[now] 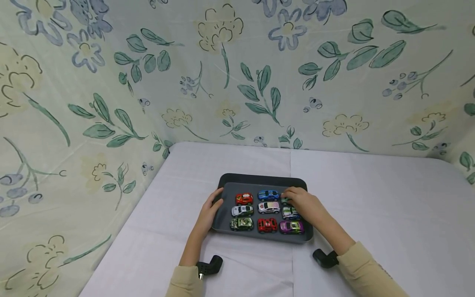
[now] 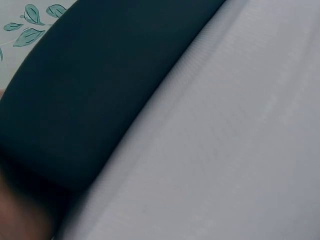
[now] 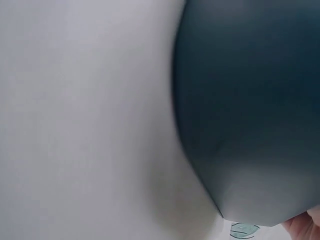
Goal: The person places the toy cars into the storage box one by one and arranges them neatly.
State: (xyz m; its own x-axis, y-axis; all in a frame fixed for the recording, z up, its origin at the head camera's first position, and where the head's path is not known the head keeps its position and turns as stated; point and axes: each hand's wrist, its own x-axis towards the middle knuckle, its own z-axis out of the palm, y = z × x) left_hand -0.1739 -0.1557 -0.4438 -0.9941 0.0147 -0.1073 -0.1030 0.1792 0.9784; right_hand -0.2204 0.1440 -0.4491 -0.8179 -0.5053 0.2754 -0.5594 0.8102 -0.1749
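Observation:
A dark grey tray [image 1: 259, 178] lies on the white-covered table, and several toy cars stand on it in three rows. My left hand [image 1: 218, 198] holds the tray's left rim, fingers over the edge and thumb inside it. My right hand [image 1: 287, 198] reaches to the far right corner of the tray, where its fingertips pinch a small green car [image 1: 285, 201], mostly hidden beneath them. A blue car [image 1: 269, 195] and a red car [image 1: 244, 199] share that far row. The left wrist view gives only the tray's dark wall [image 2: 85, 95] and the cloth. In the right wrist view there is again just the tray's wall [image 3: 250, 100].
White cloth [image 1: 371, 198] covers the table, with open surface on both sides of the tray. Floral fabric walls [image 1: 237, 82] close in the back and left. The other cars include a white one [image 1: 242, 210], a purple one [image 1: 291, 227] and a camouflage one [image 1: 241, 224].

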